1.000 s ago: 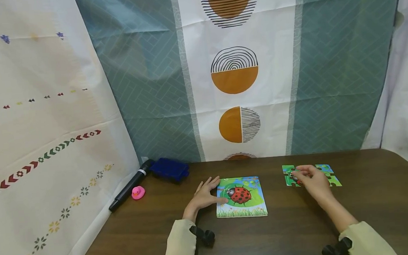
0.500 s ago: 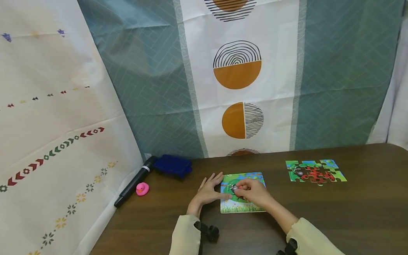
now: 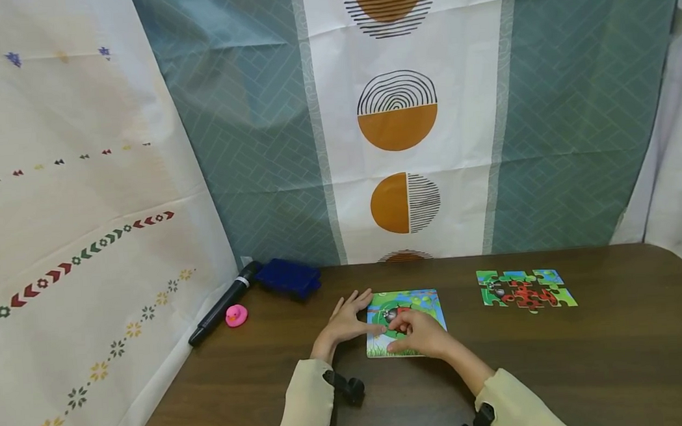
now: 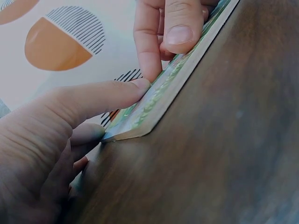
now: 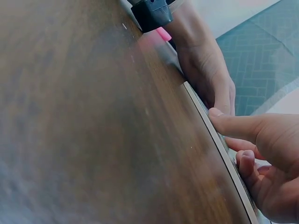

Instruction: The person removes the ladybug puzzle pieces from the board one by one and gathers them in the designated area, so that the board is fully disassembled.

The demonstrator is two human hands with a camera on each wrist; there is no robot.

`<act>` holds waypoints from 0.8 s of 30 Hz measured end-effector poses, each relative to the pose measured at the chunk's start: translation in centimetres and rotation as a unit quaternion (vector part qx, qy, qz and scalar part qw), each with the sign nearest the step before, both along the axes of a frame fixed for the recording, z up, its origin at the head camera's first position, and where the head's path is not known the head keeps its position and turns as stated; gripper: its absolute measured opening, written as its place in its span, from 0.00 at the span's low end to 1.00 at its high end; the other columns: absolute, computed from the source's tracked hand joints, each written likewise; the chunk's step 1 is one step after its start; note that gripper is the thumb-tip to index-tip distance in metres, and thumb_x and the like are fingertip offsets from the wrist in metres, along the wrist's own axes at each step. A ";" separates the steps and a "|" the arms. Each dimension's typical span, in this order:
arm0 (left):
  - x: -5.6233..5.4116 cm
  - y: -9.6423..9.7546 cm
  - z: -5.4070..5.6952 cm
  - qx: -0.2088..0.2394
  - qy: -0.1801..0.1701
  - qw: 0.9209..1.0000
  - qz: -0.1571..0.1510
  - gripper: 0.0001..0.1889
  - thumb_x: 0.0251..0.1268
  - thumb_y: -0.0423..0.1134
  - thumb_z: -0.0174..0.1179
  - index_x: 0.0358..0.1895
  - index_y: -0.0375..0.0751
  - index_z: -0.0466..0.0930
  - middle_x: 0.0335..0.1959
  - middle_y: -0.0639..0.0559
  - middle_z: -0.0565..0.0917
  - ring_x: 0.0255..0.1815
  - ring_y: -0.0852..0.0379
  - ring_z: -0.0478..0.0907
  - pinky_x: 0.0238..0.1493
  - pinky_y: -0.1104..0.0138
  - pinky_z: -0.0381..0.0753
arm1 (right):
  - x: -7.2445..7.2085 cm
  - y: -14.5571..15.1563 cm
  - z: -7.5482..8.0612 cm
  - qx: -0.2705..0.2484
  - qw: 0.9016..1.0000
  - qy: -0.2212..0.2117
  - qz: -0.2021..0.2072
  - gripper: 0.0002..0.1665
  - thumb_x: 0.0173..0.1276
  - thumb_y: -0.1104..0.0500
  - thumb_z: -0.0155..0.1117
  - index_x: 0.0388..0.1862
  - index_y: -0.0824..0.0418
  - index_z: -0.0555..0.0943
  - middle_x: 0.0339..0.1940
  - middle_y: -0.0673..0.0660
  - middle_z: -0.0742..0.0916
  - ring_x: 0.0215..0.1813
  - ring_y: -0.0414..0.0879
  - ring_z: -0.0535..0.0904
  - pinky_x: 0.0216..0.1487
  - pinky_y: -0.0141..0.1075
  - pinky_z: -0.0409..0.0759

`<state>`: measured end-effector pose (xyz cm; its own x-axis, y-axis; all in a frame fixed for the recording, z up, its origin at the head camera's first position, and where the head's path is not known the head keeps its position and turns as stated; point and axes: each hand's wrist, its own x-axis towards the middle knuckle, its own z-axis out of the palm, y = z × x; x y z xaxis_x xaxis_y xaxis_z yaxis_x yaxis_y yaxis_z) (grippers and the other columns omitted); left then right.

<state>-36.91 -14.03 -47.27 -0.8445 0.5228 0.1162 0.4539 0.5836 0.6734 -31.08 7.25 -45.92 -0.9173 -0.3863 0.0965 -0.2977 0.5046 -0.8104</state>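
A square ladybug puzzle board (image 3: 377,347) lies flat on the table. My left hand (image 3: 343,323) rests at its left side, fingers straight and spread along the edge and the thumb lying on the picture. Over the board's lower right part is my right hand (image 3: 421,334), covering much of the ladybug. In the right wrist view, the right thumb (image 5: 236,125) reaches to the board's near edge (image 5: 217,140), and the other fingers bend over its surface. No loose piece shows between those fingers. Farther right, several ladybug puzzle pieces (image 3: 524,291) lie close together.
On the left of the wooden table (image 3: 561,369) are a pink rubber duck (image 3: 236,315), a thick black marker-like stick (image 3: 223,305) and a dark blue box-like object (image 3: 288,278). A patterned cloth (image 3: 405,202) hangs behind the table.
My right hand has come from the pieces on the right to the board; a pinch seen there half a second ago has loosened, fingers now lower. The left hand stays at the board's edge.
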 end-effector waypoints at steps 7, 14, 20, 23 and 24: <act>-0.3 0.3 0.4 -0.026 -0.011 1.000 0.014 0.46 0.56 0.52 0.68 0.76 0.38 0.57 0.79 0.45 0.57 0.81 0.39 0.45 0.79 0.40 0.34 | 0.0 -0.1 0.3 0.030 0.999 0.020 0.011 0.20 0.56 0.57 0.76 0.44 0.66 0.82 0.32 0.54 0.76 0.31 0.43 0.66 0.31 0.30 0.66; -0.2 -0.1 0.4 0.004 -0.019 1.000 0.025 0.30 0.73 0.45 0.52 0.73 0.35 0.62 0.78 0.45 0.59 0.81 0.40 0.45 0.78 0.40 0.32 | 0.1 -0.7 0.3 0.029 0.999 0.027 0.016 0.21 0.56 0.59 0.75 0.45 0.68 0.81 0.34 0.55 0.75 0.32 0.43 0.65 0.33 0.29 0.66; -0.2 -0.3 0.1 0.012 -0.012 0.999 0.027 0.28 0.74 0.41 0.51 0.72 0.33 0.63 0.77 0.44 0.61 0.81 0.39 0.47 0.78 0.39 0.34 | 0.1 -1.0 -0.1 0.018 1.000 0.016 0.005 0.20 0.56 0.60 0.75 0.45 0.66 0.80 0.35 0.54 0.75 0.33 0.44 0.66 0.33 0.29 0.66; -0.2 0.0 0.1 0.016 -0.013 1.000 0.020 0.28 0.74 0.41 0.52 0.72 0.32 0.63 0.77 0.43 0.60 0.81 0.39 0.47 0.78 0.39 0.34 | 0.3 -0.7 -0.1 0.018 1.000 0.013 -0.007 0.21 0.56 0.61 0.76 0.45 0.65 0.79 0.37 0.54 0.76 0.35 0.44 0.67 0.35 0.30 0.68; -0.2 0.1 0.1 0.017 -0.013 1.000 0.019 0.28 0.74 0.41 0.52 0.72 0.33 0.63 0.77 0.43 0.60 0.81 0.39 0.46 0.78 0.39 0.34 | 0.4 -0.6 -0.1 0.020 1.000 0.014 -0.011 0.21 0.56 0.61 0.76 0.45 0.65 0.79 0.38 0.54 0.77 0.35 0.44 0.67 0.35 0.30 0.68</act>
